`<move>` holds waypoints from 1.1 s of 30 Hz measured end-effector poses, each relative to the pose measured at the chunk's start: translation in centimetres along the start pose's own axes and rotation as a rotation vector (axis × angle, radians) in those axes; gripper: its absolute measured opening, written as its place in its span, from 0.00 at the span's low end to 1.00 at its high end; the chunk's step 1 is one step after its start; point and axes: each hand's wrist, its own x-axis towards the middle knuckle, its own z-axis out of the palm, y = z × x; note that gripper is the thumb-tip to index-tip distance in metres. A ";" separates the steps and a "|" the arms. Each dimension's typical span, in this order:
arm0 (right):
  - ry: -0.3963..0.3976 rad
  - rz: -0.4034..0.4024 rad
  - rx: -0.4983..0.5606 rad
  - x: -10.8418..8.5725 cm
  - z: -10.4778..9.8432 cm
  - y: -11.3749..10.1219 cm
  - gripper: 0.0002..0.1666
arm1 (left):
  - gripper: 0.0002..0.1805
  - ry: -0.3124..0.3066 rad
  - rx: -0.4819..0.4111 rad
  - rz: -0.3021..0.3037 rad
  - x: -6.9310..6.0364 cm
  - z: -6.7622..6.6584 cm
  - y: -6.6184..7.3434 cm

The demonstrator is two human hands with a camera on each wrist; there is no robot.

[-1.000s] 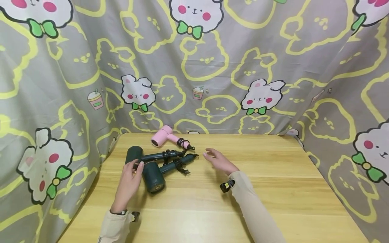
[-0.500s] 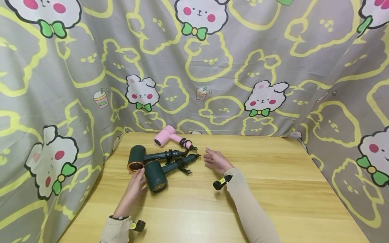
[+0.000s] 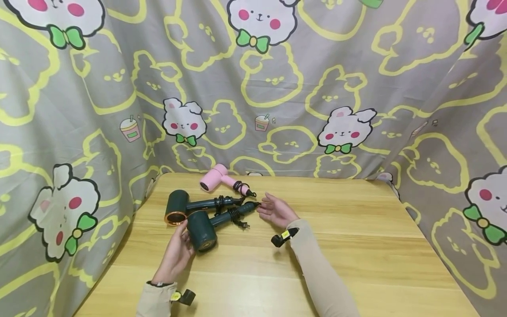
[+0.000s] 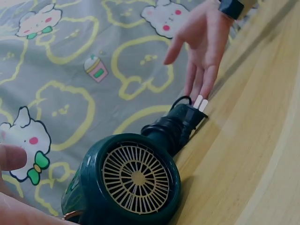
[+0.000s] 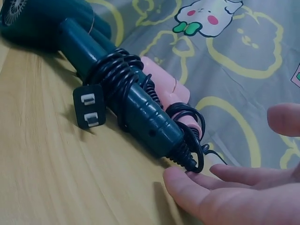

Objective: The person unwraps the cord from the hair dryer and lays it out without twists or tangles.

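Observation:
A dark green hair dryer (image 3: 201,231) lies nearest to me on the table, its cord wound round the handle and its plug (image 5: 89,107) hanging beside it. My left hand (image 3: 174,255) is at the left side of its barrel, thumb up and fingers partly hidden; whether they touch is hard to tell. By the tip of the handle is my right hand (image 3: 279,212), palm turned up, fingers loosely extended at the cord end. Just behind lies a second green hair dryer (image 3: 177,203) with a copper-coloured rim. Farther back is a pink hair dryer (image 3: 214,177).
The wooden table (image 3: 356,246) carries the three dryers on its left half. A grey curtain (image 3: 285,88) printed with rabbits encloses the back and both sides. Each wrist wears a small black camera (image 3: 282,237).
My left hand has come off the rear green dryer and moved down to the near one's left side. The right hand has shifted left to its handle end, palm turning upward. The dryers lie still.

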 end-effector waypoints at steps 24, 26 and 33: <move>0.089 -0.062 -0.001 -1.1 -0.5 0.7 0.34 | 0.32 0.014 0.023 -0.018 0.2 1.3 0.7; 0.118 -0.072 -0.046 -1.3 -0.6 0.7 0.33 | 0.32 0.013 0.033 -0.020 0.2 1.5 0.9; 0.181 -0.122 -0.230 -2.3 -0.5 0.3 0.29 | 0.24 -0.017 0.035 -0.011 0.3 2.1 1.1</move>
